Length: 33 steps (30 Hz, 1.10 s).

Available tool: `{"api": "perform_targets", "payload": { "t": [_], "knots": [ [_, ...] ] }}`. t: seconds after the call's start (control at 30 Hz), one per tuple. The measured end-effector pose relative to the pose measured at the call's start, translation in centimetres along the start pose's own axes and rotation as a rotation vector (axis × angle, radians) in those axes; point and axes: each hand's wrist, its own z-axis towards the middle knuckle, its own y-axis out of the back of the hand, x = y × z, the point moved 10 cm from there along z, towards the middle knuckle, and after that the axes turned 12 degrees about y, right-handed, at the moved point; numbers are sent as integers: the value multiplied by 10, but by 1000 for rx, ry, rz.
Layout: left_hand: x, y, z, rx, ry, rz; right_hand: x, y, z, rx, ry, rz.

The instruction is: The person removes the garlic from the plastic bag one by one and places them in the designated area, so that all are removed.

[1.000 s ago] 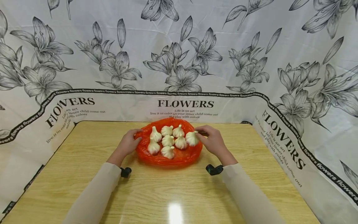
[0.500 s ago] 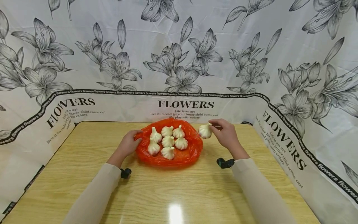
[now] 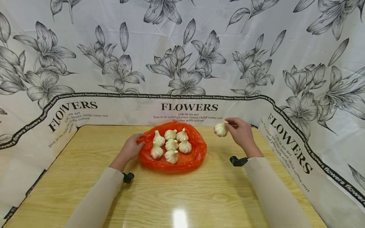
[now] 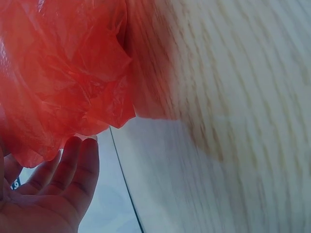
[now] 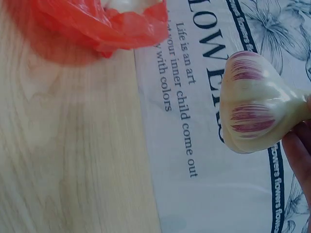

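A red plastic bag (image 3: 196, 158) lies spread open on the table, with several white garlic bulbs (image 3: 171, 144) in it. At its left rim my left hand (image 3: 131, 147) pinches the plastic between thumb and fingers. In the left wrist view, the red film (image 4: 68, 73) hangs over part of that hand (image 4: 53, 194), whose other fingers stretch out below the bag's edge. To the right of the bag, my right hand (image 3: 242, 134) holds one garlic bulb (image 3: 220, 129) by its stem, held up in the air. Purple streaks mark this bulb (image 5: 257, 107) in the right wrist view.
The wooden table (image 3: 171, 193) reaches back to a white cloth backdrop (image 3: 131, 110) with printed flowers and lettering, which also closes off both sides. Small black wrist cameras (image 3: 238, 161) sit at both cuffs.
My right hand has lifted a garlic bulb out of the right side of the bag and carried it to the right and up. The left hand has stayed at the bag's left rim.
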Motion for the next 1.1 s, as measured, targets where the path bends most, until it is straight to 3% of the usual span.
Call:
{"api": "perform_targets", "payload": {
  "t": [0.6, 1.1],
  "knots": [
    [1, 0, -4, 4, 10, -15, -54, 32, -1, -12, -113, -89],
    [3, 2, -3, -5, 16, 3, -101, 45, -21, -35, -228, -111]
  ]
}}
